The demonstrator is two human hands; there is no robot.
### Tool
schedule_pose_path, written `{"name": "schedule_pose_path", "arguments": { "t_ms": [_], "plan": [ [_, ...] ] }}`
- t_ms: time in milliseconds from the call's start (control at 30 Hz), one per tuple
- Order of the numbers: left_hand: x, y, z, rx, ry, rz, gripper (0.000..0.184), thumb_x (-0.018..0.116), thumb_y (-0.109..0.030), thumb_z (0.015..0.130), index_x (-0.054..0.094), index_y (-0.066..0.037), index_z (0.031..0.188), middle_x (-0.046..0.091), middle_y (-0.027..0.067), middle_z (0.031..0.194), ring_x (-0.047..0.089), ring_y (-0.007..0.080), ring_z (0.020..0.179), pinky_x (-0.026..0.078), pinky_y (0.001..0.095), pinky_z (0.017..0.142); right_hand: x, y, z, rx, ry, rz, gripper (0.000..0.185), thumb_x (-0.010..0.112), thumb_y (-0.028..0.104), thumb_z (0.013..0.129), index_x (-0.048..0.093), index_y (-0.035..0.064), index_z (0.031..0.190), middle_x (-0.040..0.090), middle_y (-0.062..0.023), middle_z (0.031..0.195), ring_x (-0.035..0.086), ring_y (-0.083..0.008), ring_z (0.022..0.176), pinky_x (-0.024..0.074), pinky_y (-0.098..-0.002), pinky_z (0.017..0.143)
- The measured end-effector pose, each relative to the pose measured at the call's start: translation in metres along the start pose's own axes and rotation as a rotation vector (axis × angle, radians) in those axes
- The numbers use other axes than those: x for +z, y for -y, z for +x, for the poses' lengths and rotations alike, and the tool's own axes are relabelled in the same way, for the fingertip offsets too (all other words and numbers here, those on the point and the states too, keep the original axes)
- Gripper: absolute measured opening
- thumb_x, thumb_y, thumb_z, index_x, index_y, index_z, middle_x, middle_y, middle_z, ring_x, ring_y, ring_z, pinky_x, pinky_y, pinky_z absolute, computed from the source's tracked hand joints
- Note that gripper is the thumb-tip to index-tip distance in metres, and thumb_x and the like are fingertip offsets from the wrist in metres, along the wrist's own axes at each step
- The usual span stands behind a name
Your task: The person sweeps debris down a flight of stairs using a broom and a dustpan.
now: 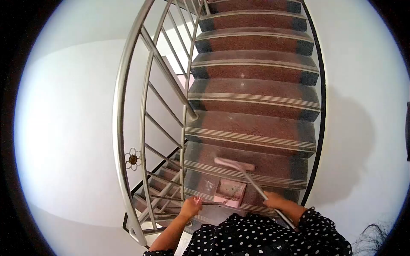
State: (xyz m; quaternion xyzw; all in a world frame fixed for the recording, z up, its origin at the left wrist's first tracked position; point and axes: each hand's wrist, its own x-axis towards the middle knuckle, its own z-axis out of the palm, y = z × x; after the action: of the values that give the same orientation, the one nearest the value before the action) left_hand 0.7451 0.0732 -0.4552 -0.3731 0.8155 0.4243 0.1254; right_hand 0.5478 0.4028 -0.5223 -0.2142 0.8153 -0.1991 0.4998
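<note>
Left hand is wrapped around the handle end of a pink dustpan, and the right hand has a proper grip on the stick of a broom. The pan's over the low end of the stairs, right in front of the body, with small bits of dirt in it; can't tell if it's flat on the step or slightly lifted. The broom's pink head is kinda blurry, just beyond the pan by a step edge.

The steps are reddish-brown down the middle with dark ends, and pale strips run along the edges. They climb straight ahead.

For elbow room: metal railing along the left, white wall with a black border on the right. There's some space between pan and railing, and more stair width toward the wall. Past the railing, a lower flight drops away.
</note>
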Motion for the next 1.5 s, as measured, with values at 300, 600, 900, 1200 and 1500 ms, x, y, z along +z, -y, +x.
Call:
{"name": "schedule_pose_path", "arguments": {
  "t_ms": [300, 600, 900, 1200, 1500],
  "plan": [
    [-0.009, 0.090, 0.029, 0.149, -0.095, 0.121, 0.032, 0.067, -0.025, 0.072, 0.061, 0.001, 0.090, 0.065, 0.0203, 0.078, 0.065, 0.0319, 0.070, 0.051, 0.0389, 0.063, 0.028, 0.020, 0.045, 0.153, 0.101, -0.083, 0.067, 0.058, 0.012, 0.084, 0.026, 0.0004, 0.142, 0.059, -0.0183, 0.105, 0.061, -0.0222, 0.063, 0.0506, -0.0333, 0.055],
    [-0.032, 0.056, 0.013, 0.019, -0.092, 0.186, 0.034, 0.064, -0.027, 0.071, 0.059, 0.003, 0.088, 0.064, 0.0236, 0.083, 0.064, 0.0362, 0.081, 0.049, 0.0421, 0.072, 0.031, 0.042, 0.027, -0.076, 0.097, 0.091, 0.054, 0.064, 0.015, 0.079, 0.046, -0.0032, 0.126, 0.057, -0.0235, 0.112, 0.058, -0.0300, 0.100, 0.0483, -0.0410, 0.082],
    [-0.021, 0.067, 0.022, -0.081, -0.066, -0.056, 0.037, 0.066, -0.024, 0.069, 0.058, 0.001, 0.096, 0.065, 0.0199, 0.080, 0.065, 0.0309, 0.076, 0.050, 0.0409, 0.067, 0.058, 0.017, 0.052, 0.028, 0.132, -0.282, 0.074, 0.066, 0.021, 0.079, 0.030, 0.0024, 0.142, 0.060, -0.0161, 0.102, 0.061, -0.0287, 0.087, 0.0500, -0.0378, 0.070],
    [-0.022, 0.075, 0.037, 0.075, 0.035, 0.321, 0.032, 0.055, -0.027, 0.082, 0.059, -0.003, 0.103, 0.063, 0.0236, 0.091, 0.062, 0.0372, 0.082, 0.050, 0.0427, 0.072, 0.062, 0.015, 0.007, 0.018, 0.154, 0.204, 0.058, 0.060, 0.014, 0.086, 0.035, 0.0045, 0.138, 0.060, -0.0090, 0.098, 0.057, -0.0153, 0.074, 0.0486, -0.0295, 0.060],
    [-0.023, 0.047, 0.015, 0.090, -0.063, -0.091, 0.040, 0.052, -0.037, 0.091, 0.057, 0.000, 0.077, 0.060, 0.0115, 0.067, 0.059, 0.0206, 0.058, 0.047, 0.0324, 0.052, 0.067, -0.027, -0.130, 0.313, 0.043, 0.497, 0.054, 0.058, 0.006, 0.082, 0.041, 0.0094, 0.134, 0.053, -0.0060, 0.073, 0.053, -0.0145, 0.060, 0.0463, -0.0287, 0.047]
  ]
}}
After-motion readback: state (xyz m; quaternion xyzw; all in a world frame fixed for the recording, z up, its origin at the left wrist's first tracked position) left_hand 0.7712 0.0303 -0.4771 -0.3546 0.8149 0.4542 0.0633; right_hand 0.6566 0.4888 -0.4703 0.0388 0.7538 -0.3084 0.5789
